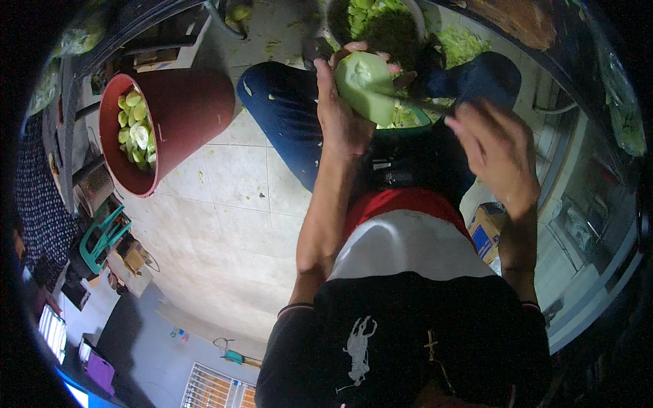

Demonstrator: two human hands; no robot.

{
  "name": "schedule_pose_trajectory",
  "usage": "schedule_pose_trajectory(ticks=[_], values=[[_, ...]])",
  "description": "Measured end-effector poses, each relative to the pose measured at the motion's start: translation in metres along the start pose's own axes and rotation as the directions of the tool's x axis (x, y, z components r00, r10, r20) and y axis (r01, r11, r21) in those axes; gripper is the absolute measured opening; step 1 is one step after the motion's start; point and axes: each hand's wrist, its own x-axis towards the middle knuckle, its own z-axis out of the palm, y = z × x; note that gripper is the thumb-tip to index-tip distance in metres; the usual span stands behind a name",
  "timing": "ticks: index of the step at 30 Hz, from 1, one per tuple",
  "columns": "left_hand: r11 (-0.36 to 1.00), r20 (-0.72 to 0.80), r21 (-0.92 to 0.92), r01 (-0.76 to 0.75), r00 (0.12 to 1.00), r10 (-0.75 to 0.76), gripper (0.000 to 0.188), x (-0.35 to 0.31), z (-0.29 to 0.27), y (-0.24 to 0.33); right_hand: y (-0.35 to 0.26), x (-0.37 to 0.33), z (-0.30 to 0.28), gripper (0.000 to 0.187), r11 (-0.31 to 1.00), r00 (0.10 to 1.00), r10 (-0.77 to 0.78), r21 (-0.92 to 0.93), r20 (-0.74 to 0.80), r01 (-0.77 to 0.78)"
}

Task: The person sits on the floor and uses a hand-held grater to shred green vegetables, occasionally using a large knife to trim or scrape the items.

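My left hand (337, 109) is wrapped around a pale green, peeled-looking fruit or vegetable (367, 81), with a whitish hollow at its upper end. Its exact kind I cannot tell. To the right, my right hand (496, 146) is closed and blurred by motion. From it a thin knife (432, 106), smeared too, reaches left toward the fruit's side; whether the blade touches it is unclear. Below both hands, between my legs, sits a green-rimmed container (408, 129) with pale green shreds in it, partly hidden by the fruit.
On its side at the left lies a red bucket (197, 102) with several green pieces inside. A round bowl (418, 20) of green cuttings stands beyond my hands, beside a heap of shreds (462, 44). A green plastic chair (102, 234) and a cardboard box (486, 228) are farther off.
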Motion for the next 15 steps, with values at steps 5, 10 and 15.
schedule_pose_trajectory(ticks=[5, 10, 15], values=[[0.991, -0.078, -0.059, -0.121, 0.990, 0.117, 0.038, 0.006, -0.018, 0.005, -0.003, -0.026, 0.003, 0.010, 0.987, 0.995, -0.095, 0.132, 0.020, 0.091], [0.990, -0.336, -0.105, -0.099, 0.940, 0.058, 0.028, -0.018, -0.044, 0.021, 0.022, -0.037, 0.011, 0.018, 0.984, 0.983, 0.178, -0.025, 0.041, -0.177], [0.809, -0.138, -0.197, -0.554, 0.833, 0.536, 0.063, -0.059, -0.087, 0.164, 0.028, -0.034, 0.008, 0.027, 0.951, 0.956, 0.285, -0.150, 0.073, -0.272]])
